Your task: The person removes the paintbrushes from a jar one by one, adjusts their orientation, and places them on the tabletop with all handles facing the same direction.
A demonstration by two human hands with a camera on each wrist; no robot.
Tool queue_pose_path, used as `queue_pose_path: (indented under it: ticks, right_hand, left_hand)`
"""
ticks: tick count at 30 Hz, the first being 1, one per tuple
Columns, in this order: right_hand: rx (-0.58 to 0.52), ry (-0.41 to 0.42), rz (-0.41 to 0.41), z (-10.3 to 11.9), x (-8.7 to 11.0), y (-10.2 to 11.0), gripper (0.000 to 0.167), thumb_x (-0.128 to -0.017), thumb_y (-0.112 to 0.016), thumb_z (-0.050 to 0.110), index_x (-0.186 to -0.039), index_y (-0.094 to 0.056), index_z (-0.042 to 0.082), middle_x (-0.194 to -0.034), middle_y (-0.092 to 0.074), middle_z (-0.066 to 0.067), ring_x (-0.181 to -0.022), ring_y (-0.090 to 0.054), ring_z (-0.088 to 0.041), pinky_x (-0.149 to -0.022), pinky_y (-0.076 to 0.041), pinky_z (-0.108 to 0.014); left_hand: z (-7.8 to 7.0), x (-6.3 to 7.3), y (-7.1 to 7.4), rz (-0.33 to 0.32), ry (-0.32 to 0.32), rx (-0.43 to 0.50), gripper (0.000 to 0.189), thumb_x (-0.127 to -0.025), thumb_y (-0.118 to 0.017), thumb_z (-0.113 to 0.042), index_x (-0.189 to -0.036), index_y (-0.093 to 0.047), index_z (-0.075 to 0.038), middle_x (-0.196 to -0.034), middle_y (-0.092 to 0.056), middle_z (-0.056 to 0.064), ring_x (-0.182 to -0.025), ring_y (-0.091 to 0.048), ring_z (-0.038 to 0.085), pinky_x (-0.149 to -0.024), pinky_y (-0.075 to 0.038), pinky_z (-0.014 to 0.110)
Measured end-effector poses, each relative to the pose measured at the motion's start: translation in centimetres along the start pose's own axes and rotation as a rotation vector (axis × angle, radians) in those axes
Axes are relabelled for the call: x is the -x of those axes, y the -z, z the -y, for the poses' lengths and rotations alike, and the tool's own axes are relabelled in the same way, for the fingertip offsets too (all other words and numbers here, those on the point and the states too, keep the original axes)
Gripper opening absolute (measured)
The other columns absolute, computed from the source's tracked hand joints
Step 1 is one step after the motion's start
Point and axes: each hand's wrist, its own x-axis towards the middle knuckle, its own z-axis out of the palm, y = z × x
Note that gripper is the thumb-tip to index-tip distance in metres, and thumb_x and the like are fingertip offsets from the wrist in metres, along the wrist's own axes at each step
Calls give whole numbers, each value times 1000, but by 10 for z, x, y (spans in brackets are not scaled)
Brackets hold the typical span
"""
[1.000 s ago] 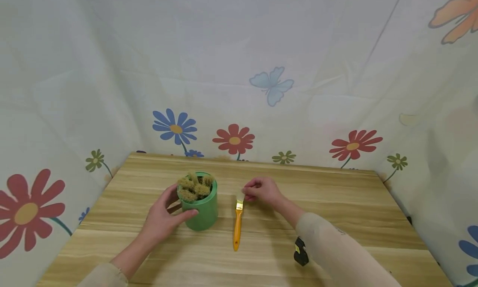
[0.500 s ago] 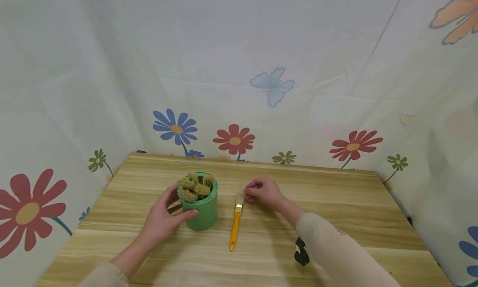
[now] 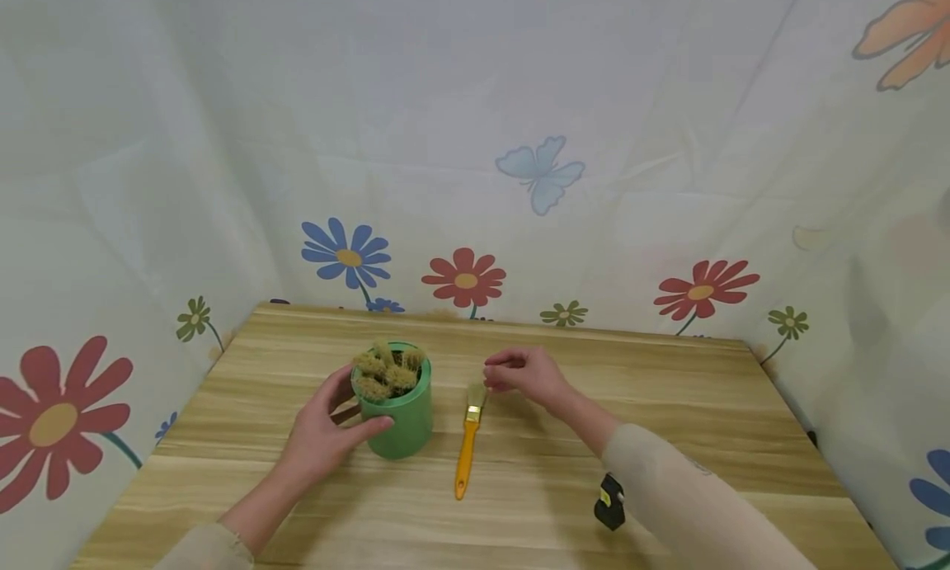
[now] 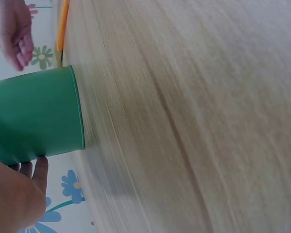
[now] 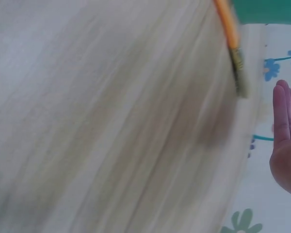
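- Your left hand (image 3: 322,428) curls round the green pot (image 3: 406,421), left of the tabletop's (image 3: 668,388) middle.
- Your right hand (image 3: 530,376), fingers loose, holding nothing, hovers just beside the brush (image 3: 467,450), bristles toward the far edge.
- Black block (image 3: 609,504) there, beside your right sleeve (image 3: 690,500)!
- Wood grain underneath; flowered cloth (image 3: 445,100) behind the far edge.
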Motion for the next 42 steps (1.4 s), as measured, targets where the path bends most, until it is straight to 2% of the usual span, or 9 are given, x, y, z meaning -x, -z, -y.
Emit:
queue_pose_path:
  ticks: [3, 8, 10, 14, 18, 28, 34, 38, 42]
  right_hand:
    - [-4, 25, 2, 9, 3, 0, 35, -102, -74, 11, -128, -69, -12, -110, -78, -21, -109, -73, -48, -101, -61, -57]
    - [-35, 69, 20, 25, 9, -4, 34, -102, -76, 11, -130, -71, -7, -115, -78, -21, -115, -71, -50, -106, -56, -63]
    - [-23, 88, 27, 31, 11, -6, 36, -101, -76, 12, -131, -70, -6, -118, -77, -20, -114, -73, -44, -106, -56, -60]
    - [21, 110, 22, 42, 17, -10, 40, -100, -79, 17, -134, -71, -2, -126, -76, -16, -114, -75, -30, -104, -61, -44]
    - [45, 140, 26, 52, 22, -13, 40, -99, -80, 18, -135, -72, 3, -130, -76, -12, -118, -74, -23, -103, -62, -34]
    - [86, 266, 106, 75, 35, -27, 49, -98, -82, 16, -143, -67, 5, -142, -69, -15, -130, -68, -29, -105, -60, -32]
    - [156, 338, 137, 82, 40, -37, 56, -96, -83, 12, -148, -63, 4, -148, -66, -9, -135, -64, -25, -111, -55, -31]
    - [180, 350, 146, 84, 42, -42, 55, -97, -82, 12, -148, -64, 5, -147, -66, -9, -136, -64, -27, -112, -55, -32]
    - [199, 333, 157, 83, 43, -45, 54, -96, -83, 14, -147, -65, 7, -146, -67, -7, -135, -64, -26, -111, -55, -27]
  left_hand:
    - [0, 0, 0, -2, -5, -3, 96, -86, -93, -32, -164, -39, -15, -156, -53, 18, -144, -51, 41, -115, -52, 56]
    - [0, 1, 0, -6, -12, -9, 95, -86, -93, -30, -164, -40, -15, -155, -54, 17, -142, -52, 41, -114, -52, 56]
    - [0, 1, 0, -5, -14, -10, 94, -87, -93, -31, -163, -40, -15, -154, -54, 17, -142, -53, 41, -114, -52, 57]
    - [-2, 1, -1, -7, -16, -10, 94, -87, -92, -31, -163, -40, -15, -154, -55, 17, -141, -53, 41, -114, -53, 57]
    - [-2, 1, -1, -6, -15, -11, 94, -87, -92, -31, -163, -40, -15, -154, -55, 17, -141, -53, 41, -114, -53, 57]
    - [-2, 0, -2, -9, -25, -16, 94, -88, -92, -32, -163, -40, -14, -154, -55, 17, -141, -54, 41, -113, -53, 56]
    - [-1, 0, -2, -10, -18, -19, 94, -87, -92, -33, -163, -40, -15, -154, -55, 17, -141, -54, 40, -113, -54, 55]
    - [-1, 1, -2, -14, -14, -21, 94, -87, -93, -33, -163, -41, -16, -153, -56, 17, -140, -55, 39, -113, -54, 54]
    - [-2, 1, -2, -16, -15, -23, 93, -87, -93, -32, -163, -41, -16, -153, -56, 16, -140, -55, 39, -113, -54, 54]
